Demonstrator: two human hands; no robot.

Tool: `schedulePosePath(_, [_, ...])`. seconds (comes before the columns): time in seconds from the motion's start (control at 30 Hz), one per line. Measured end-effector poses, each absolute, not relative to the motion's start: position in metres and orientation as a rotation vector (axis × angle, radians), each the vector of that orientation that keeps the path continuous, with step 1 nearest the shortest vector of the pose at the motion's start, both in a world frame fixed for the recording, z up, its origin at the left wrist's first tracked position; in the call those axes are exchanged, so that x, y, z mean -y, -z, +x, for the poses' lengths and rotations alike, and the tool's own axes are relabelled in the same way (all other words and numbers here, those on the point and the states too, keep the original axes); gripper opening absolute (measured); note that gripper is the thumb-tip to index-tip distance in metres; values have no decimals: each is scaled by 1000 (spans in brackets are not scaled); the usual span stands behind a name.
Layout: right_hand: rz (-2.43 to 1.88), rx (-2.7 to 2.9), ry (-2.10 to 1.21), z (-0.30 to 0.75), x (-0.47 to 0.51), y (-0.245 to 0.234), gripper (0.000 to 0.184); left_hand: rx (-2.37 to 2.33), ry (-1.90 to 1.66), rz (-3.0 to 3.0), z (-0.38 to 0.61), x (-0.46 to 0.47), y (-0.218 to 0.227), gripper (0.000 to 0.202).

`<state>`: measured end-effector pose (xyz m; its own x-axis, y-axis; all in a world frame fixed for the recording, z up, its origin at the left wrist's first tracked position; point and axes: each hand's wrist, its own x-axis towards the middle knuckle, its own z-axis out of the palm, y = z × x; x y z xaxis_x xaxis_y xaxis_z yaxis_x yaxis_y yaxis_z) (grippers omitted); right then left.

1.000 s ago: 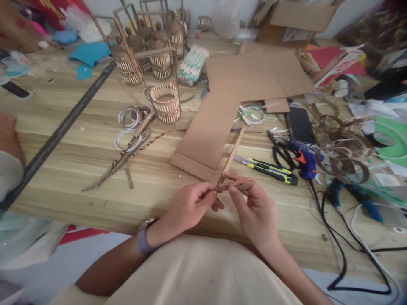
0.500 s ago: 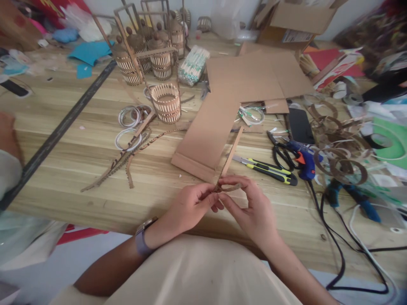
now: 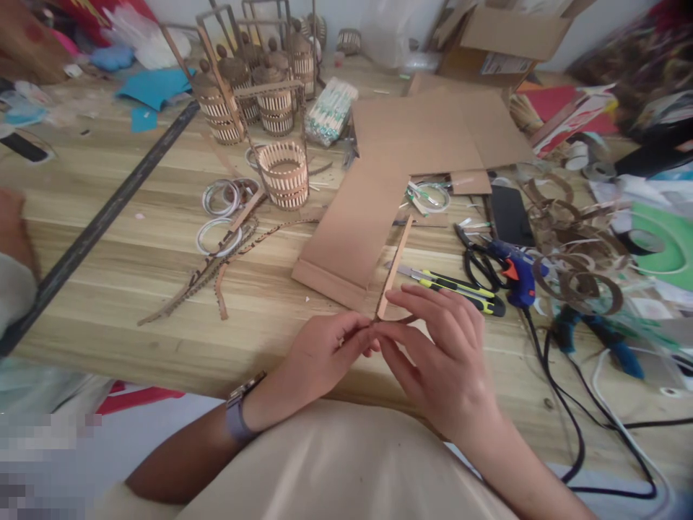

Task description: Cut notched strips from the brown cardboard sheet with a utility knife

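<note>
A narrow cardboard strip (image 3: 397, 261) stands up from between my hands, bent near its lower end. My left hand (image 3: 325, 354) pinches it between thumb and fingers at the bend. My right hand (image 3: 444, 347) meets it there, its thumb and index finger closed on the strip's curled end, the other fingers raised and partly covering a yellow-black utility knife (image 3: 460, 287). Just beyond my hands lies a flat cardboard piece (image 3: 351, 231). Farther off stands a small stick-sided bucket (image 3: 282, 177) with a tall handle.
Right of my hands lie black-handled scissors (image 3: 479, 267), a blue glue gun (image 3: 517, 274), pliers (image 3: 600, 339) and cables. Tape rolls (image 3: 219, 237) and cut strips (image 3: 189, 289) lie left. Lidded lanterns (image 3: 276, 101) and a swab pack (image 3: 331, 112) stand behind. Another person's arm (image 3: 14, 238) rests far left.
My right hand has shifted right and turned over more, its fingers lifting above the strip. The strip's top end has tipped slightly left. My left hand stays nearly in place.
</note>
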<state>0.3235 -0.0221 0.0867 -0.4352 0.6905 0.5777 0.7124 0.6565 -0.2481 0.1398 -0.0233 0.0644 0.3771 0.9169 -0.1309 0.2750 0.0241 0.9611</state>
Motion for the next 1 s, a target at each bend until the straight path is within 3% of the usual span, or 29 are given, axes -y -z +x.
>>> schedulePosePath(0.17, [-1137,2243,194,320,20,-85,14,-1158,-703,1702,140,26,-68,22])
schedulePosePath(0.33, [-1124,2256,209,320,22,-89,20,-1228,-748,2138,139,30,-73,31])
schedulePosePath(0.57, [-913,2449,393,327,20,-97,19,-1175,-728,2499,140,32,-74,33])
schedulePosePath(0.7, [-857,2361,359,327,15,-91,15,-1149,-744,2375,140,32,-77,31])
schedulePosePath(1.0, [-1062,2042,-81,323,14,-70,14,-1072,-828,1601,141,32,-77,18])
